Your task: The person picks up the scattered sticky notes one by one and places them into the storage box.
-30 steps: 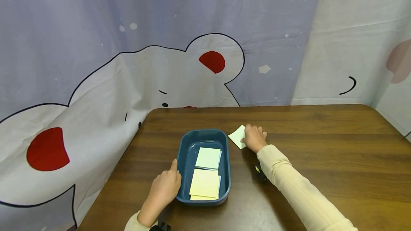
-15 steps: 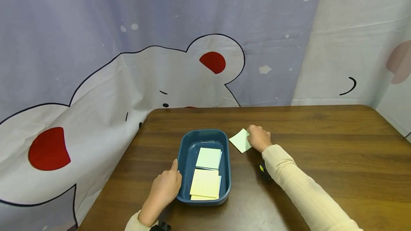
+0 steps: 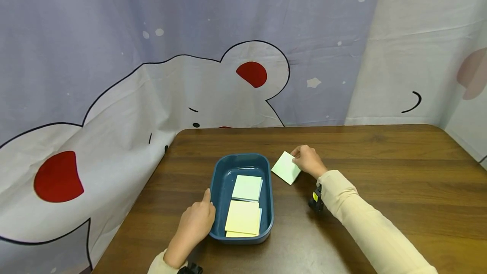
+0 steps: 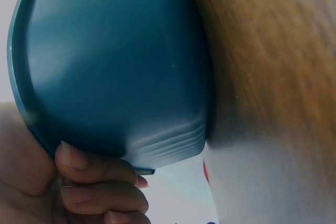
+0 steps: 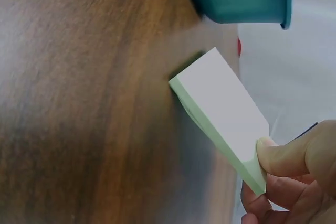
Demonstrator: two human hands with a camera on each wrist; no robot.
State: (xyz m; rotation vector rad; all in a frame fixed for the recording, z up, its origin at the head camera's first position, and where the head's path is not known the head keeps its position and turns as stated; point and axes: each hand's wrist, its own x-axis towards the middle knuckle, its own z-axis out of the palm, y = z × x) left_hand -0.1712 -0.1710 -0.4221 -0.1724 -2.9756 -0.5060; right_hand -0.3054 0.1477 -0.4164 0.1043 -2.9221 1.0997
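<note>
A pad of pale green sticky notes (image 3: 286, 168) is pinched at one corner between the thumb and fingers of my right hand (image 3: 309, 162). In the right wrist view the pad (image 5: 223, 111) is tilted, its thick green edge showing and its far end low over the table. My left hand (image 3: 195, 221) holds the left rim of a deep blue plastic bin (image 3: 215, 185), index finger extended along it. In the left wrist view its other fingers (image 4: 100, 174) curl against the bin's outer wall. Inside the bin lie green notes (image 3: 246, 187) and yellow notes (image 3: 242, 217), with bluish ones partly hidden beneath.
The brown wooden table (image 3: 373, 172) runs from under the bin to the far right. Behind it hangs a printed curtain (image 3: 323, 33), close to the table's back and left edges. My right hand is to the right of the bin.
My right hand has shifted slightly right and towards me, and the green pad has moved and turned with it. The left hand and the bin have stayed put.
</note>
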